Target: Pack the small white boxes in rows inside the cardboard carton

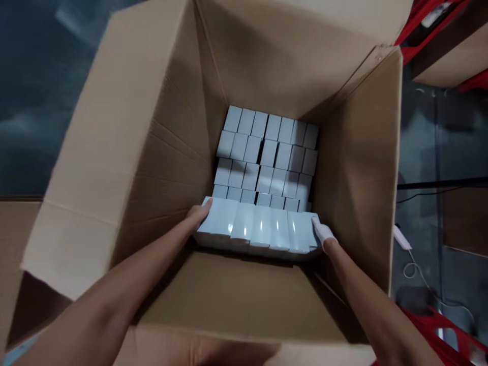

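Deep inside a large open cardboard box point(267, 295), both my hands squeeze a row of small white boxes point(261, 223) from its two ends. My left hand point(200, 212) presses the left end, thumb on top. At the right end is my right hand point(323, 233), which wears a white glove or covering. The row's lower side and my other fingers are hidden. Just beyond it, several rows of similar white boxes point(269, 152) stand packed side by side on the bottom. I cannot tell whether the held row touches what lies beneath.
Tall cardboard walls point(354, 168) surround my arms, and a flap point(91, 147) folds outward on the left. To the right, a white power strip point(402, 237) with a cable lies on the dark floor. Red material point(438, 330) and another cardboard piece point(457, 61) are nearby.
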A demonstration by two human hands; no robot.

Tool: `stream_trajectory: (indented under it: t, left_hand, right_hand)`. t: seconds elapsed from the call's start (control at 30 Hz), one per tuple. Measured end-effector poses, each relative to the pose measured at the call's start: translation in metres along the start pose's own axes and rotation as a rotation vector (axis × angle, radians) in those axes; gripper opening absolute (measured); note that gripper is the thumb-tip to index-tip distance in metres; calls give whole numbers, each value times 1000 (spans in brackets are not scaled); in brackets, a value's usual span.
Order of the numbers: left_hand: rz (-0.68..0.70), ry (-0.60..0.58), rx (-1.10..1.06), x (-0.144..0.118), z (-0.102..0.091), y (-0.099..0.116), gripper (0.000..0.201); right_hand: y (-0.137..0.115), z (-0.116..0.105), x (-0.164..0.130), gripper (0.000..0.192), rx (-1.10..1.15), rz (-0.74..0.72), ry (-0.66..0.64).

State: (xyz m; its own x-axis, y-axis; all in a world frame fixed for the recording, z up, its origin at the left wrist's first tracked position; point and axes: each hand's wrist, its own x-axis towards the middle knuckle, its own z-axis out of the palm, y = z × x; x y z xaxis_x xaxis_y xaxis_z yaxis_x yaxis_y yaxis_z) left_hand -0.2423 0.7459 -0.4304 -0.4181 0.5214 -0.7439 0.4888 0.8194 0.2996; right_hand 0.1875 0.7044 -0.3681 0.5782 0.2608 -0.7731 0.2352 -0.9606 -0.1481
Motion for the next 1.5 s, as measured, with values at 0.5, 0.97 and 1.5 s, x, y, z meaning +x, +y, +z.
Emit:
stream_trajectory:
  t: [0.5, 0.97, 1.5]
  left_hand:
    - [50, 29, 150, -49, 10, -56, 36]
    - [883, -216, 638, -73, 61, -29, 57]
    - [823, -323, 905, -72, 73, 11, 55]
  right_hand:
    - [81, 25, -40, 31, -102, -226, 204]
    - [55, 49, -43, 20, -723, -861, 380]
    - [49, 51, -4, 19, -859, -812, 367]
